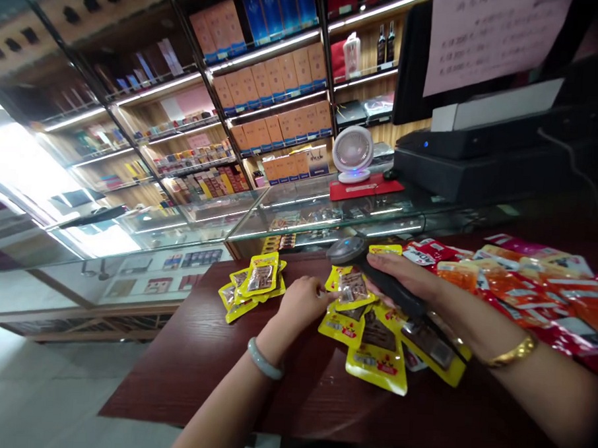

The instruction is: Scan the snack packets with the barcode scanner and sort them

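Observation:
My right hand (408, 275) is wrapped round a black handheld barcode scanner (392, 287), its head pointing left above the packets. My left hand (303, 303), with a jade-coloured bangle at the wrist, has its fingers curled and pinches the left edge of a small yellow snack packet (353, 287) with a clear window. Under and in front of that packet lie several more yellow packets (377, 363), partly beneath the scanner and its cable. Left of my left hand rests a separate small pile of yellow packets (261, 275).
Red and orange snack packets (519, 280) are heaped on the right of the dark wooden table (188, 377). Behind stand a glass counter (299, 211), a small white fan (352, 154) on a red packet, and a monitor with a paper sheet (485, 44). Stocked shelves line the wall.

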`<state>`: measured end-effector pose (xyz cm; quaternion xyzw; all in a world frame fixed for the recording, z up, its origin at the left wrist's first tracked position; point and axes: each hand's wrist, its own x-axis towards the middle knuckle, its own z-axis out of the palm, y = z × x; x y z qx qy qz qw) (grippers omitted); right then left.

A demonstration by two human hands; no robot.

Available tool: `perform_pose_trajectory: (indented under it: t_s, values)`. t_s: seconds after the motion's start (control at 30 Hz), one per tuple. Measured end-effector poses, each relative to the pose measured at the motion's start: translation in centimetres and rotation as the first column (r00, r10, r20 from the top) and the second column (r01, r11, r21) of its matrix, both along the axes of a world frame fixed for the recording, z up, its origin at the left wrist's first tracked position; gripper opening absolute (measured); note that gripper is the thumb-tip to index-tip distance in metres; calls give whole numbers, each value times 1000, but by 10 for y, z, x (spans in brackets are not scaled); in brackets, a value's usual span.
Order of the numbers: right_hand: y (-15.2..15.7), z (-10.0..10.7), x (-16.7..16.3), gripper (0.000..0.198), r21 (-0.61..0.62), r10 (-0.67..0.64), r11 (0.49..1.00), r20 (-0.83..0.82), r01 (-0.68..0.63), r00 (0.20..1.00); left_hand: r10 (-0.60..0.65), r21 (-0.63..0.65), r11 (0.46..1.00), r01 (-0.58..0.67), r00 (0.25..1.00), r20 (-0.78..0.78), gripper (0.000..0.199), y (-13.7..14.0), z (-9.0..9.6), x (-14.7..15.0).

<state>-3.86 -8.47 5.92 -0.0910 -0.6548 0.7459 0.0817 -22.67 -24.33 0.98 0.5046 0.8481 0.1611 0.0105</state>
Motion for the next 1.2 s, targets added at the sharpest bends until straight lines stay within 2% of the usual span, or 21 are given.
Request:
perform_pose_trajectory:
  t_s: [0.13,0.23,0.33,0.43,0.5,0.6,0.7,0.83,0.93,1.0,1.07,1.13,1.2]
  values:
    - [13,-19,7,49,4,-27,1000,9,27,1000,68,-114,990,-77,995,-76,54,22,-1,22]
    - [15,-28,11,50,26,-43,999,27,42,999,162,-113,979,-168,985,-63,55,33,-8,27]
    - [14,-30,13,49,64,-23,998,32,21,999,187,-12,982,-187,980,62,43,36,-23,21]
    - [11,-30,13,50,70,2,998,48,-6,999,145,151,968,-199,940,308,32,31,-37,3]
    - [8,-29,14,50,60,13,998,63,-16,998,107,275,929,-247,891,441,28,27,-43,-12]
    - [3,-30,15,50,28,65,997,78,-67,995,84,401,855,-329,850,520,30,22,-46,-31]
    - [-4,-30,15,51,7,113,993,93,-114,989,110,440,824,-357,862,494,29,20,-43,-40]
    - [-10,-29,16,50,-7,102,995,105,-102,989,134,426,854,-298,917,375,24,19,-37,-38]
    - [-10,-30,16,51,-22,104,995,118,-102,988,143,439,847,-301,923,358,23,16,-32,-40]
    - [-8,-31,16,48,-30,98,995,127,-95,987,177,475,805,-356,908,380,22,10,-27,-48]
    - [-6,-32,16,47,-23,79,997,117,-77,990,266,509,730,-456,876,403,21,0,-18,-59]
    - [-3,-32,17,49,-13,60,998,95,-59,994,443,543,624,-563,826,347,19,-12,-5,-67]
    - [-1,-31,17,50,-3,36,999,72,-35,997,634,607,512,-608,744,211,25,-19,6,-67]
